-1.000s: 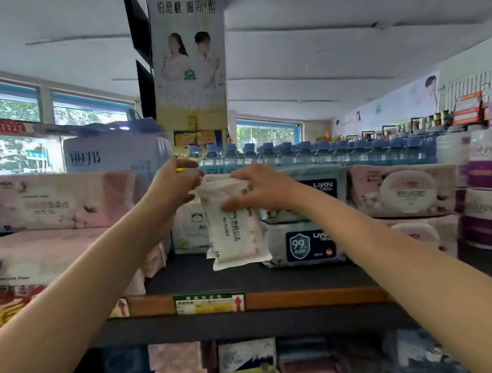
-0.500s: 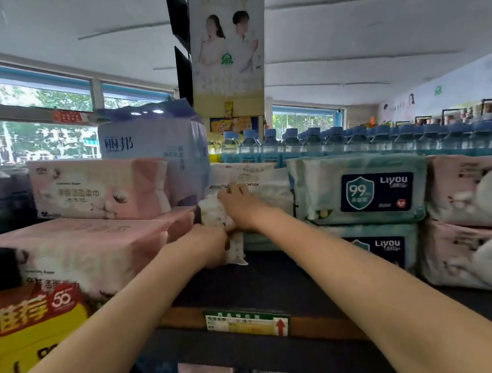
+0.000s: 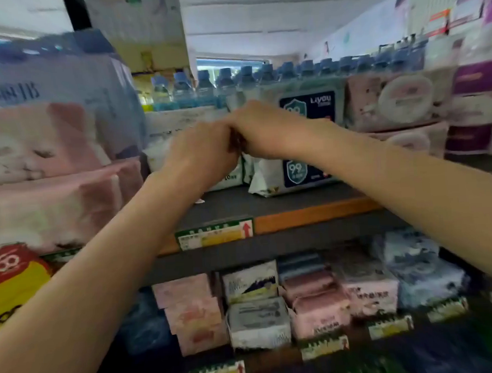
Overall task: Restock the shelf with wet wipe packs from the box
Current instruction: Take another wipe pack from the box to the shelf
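- Forearms come in low from both sides and meet over the shelf (image 3: 312, 214) front edge.
- left hand (image 3: 201, 157) and right hand (image 3: 267, 130) touch knuckle to knuckle, backs to camera; fingers hidden, so their curl and hold cannot be told.
- wet wipe pack (image 3: 229, 174) shows just below and behind both hands, upright on the shelf, long axis looks vertical; left hand nearer.
- Room: tissue packs (image 3: 52, 198) close left, Liyou packs (image 3: 301, 174) touching right, bare board in front.
- water bottles (image 3: 224, 84) line the back.
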{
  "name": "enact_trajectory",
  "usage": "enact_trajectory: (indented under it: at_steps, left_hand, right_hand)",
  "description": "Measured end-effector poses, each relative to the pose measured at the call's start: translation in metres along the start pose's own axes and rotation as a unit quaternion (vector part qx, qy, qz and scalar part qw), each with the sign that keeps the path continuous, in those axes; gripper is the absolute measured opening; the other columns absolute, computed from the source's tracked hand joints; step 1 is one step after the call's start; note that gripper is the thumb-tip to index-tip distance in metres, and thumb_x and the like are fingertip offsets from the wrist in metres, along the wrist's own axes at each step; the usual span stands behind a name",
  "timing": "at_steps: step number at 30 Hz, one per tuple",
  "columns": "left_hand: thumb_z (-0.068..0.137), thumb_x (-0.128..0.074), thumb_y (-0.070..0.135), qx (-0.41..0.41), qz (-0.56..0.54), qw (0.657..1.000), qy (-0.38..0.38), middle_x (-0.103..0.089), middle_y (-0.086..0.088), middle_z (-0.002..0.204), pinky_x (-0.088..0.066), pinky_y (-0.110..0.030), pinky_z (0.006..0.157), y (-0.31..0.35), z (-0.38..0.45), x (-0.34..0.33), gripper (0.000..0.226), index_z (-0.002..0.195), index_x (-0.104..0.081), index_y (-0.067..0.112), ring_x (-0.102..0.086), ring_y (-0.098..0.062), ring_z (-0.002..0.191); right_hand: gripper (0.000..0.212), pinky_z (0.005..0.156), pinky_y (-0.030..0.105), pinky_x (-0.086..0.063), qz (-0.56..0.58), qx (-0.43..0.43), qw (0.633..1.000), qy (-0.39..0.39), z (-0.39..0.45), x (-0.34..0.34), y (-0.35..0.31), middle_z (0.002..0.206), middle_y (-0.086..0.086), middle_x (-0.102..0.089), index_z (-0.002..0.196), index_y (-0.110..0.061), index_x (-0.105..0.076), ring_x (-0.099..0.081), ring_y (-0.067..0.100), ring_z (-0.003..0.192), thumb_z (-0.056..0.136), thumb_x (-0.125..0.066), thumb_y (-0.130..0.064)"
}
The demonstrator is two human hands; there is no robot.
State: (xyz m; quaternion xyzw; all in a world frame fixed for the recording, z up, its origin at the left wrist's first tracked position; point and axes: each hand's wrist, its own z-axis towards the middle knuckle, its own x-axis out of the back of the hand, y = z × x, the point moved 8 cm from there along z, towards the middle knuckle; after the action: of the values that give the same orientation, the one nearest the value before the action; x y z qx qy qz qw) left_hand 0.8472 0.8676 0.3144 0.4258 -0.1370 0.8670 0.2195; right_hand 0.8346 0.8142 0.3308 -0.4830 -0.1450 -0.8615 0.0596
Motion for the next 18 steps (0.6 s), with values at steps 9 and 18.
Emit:
enact_trajectory:
  at_steps: [9, 18]
  left_hand:
    - [0.090, -0.042, 0.016, -0.359, -0.243, 0.900, -0.046, -0.065, -0.015, 0.110, -0.045, -0.040, 0.073, 0.255, -0.112, -0.012, 0.031, 0.112, -0.062, 0.013, -0.059, -0.036, 0.098]
    - [0.089, -0.044, 0.020, -0.643, -0.270, 0.704, -0.134, -0.061, -0.013, 0.120, -0.046, -0.041, 0.088, 0.498, -0.373, 0.018, 0.030, 0.114, -0.060, 0.014, -0.056, -0.033, 0.113]
  right_hand:
    - [0.027, 0.071, 0.023, -0.032, -0.064, -0.321, 0.924, -0.198, -0.311, 0.030, 0.100, 0.105, 0.006, -0.063, 0.112, -0.012, -0.059, -0.056, 0.020, 0.092, 0.088, -0.060, -0.024]
    - [0.031, 0.088, 0.029, -0.043, -0.035, -0.706, 0.614, -0.351, -0.742, 0.108, 0.015, 0.117, 0.008, -0.064, 0.117, -0.009, -0.058, -0.059, 0.025, 0.108, 0.089, -0.058, -0.023]
